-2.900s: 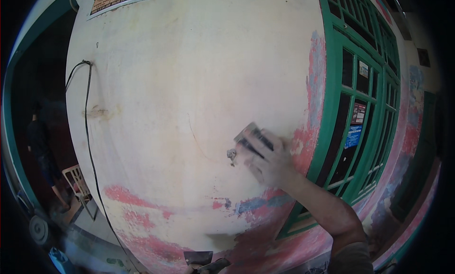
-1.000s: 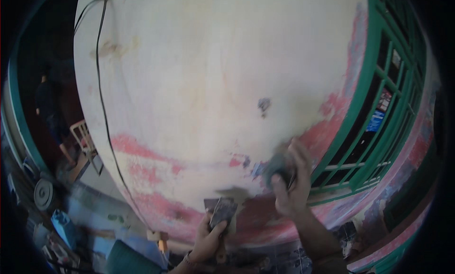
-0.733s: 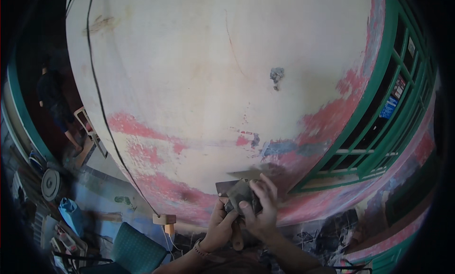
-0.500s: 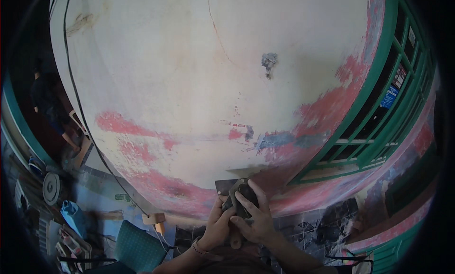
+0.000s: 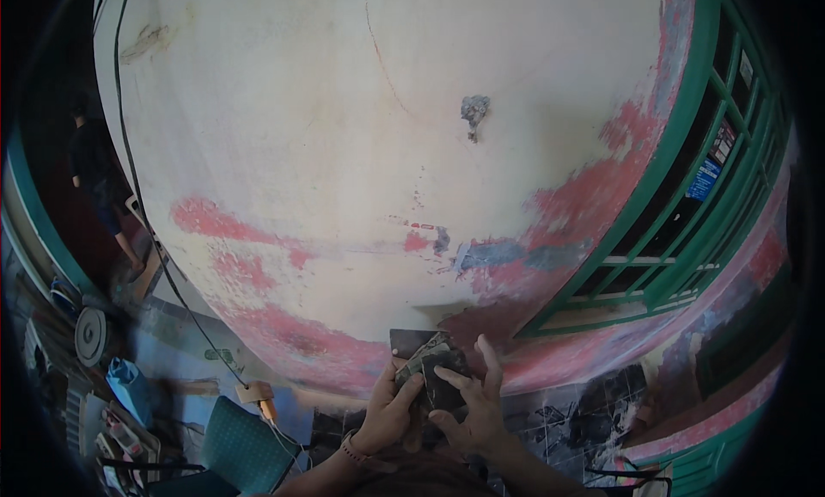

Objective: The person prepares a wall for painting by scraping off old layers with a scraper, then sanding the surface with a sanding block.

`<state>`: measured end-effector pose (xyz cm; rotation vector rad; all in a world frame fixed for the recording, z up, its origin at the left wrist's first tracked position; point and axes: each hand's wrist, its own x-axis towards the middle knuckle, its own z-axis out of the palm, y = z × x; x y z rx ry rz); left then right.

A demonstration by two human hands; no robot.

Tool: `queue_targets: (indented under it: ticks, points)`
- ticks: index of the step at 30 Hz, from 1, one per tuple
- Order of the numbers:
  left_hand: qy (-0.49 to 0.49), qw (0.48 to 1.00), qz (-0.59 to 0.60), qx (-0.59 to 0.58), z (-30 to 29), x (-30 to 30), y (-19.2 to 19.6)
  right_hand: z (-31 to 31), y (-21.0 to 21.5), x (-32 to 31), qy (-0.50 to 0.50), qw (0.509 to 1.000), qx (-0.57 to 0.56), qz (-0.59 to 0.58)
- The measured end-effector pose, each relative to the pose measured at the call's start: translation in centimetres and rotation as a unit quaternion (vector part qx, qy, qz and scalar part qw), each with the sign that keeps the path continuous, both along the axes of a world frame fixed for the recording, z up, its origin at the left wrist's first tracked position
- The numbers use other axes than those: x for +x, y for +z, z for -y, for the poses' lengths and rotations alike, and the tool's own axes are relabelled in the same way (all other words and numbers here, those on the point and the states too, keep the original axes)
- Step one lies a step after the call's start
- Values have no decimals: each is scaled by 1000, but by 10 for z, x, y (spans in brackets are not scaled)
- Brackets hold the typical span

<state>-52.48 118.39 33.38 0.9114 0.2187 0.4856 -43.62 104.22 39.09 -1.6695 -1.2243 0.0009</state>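
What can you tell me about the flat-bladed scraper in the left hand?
The scraper has a wide, dark, flat blade that looks like metal, with straight edges and squared corners. A brownish handle, perhaps wood, shows dimly below. The left hand holds it with the blade upward in the picture, before the lower part of the wall. A dark block hides its middle; whether they touch, I can't tell.
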Motion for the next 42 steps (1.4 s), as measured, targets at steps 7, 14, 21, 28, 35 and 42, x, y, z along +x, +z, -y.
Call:
queue_targets:
  ticks: [7,14,21,28,35,42]
  points:
    - [-32,999,-12,15,1,1,3,4,-13,-7,-99,987,-97,77]
    - [-52,998,-33,-4,2,-6,5,5,-24,-12,-161,983,35,77]
    - [-71,997,-43,2,-2,-8,2,0,-29,-10,-194,948,109,-227]
    - [-110,986,-63,107,-9,-9,-3,-1,-29,-5,-216,968,94,-84]
    - [-111,989,-64,72,-6,-13,3,-8,-18,-6,-204,956,54,-203]
    - [-41,990,-51,127,-2,-9,1,-9,-4,-11,-150,981,-62,111]
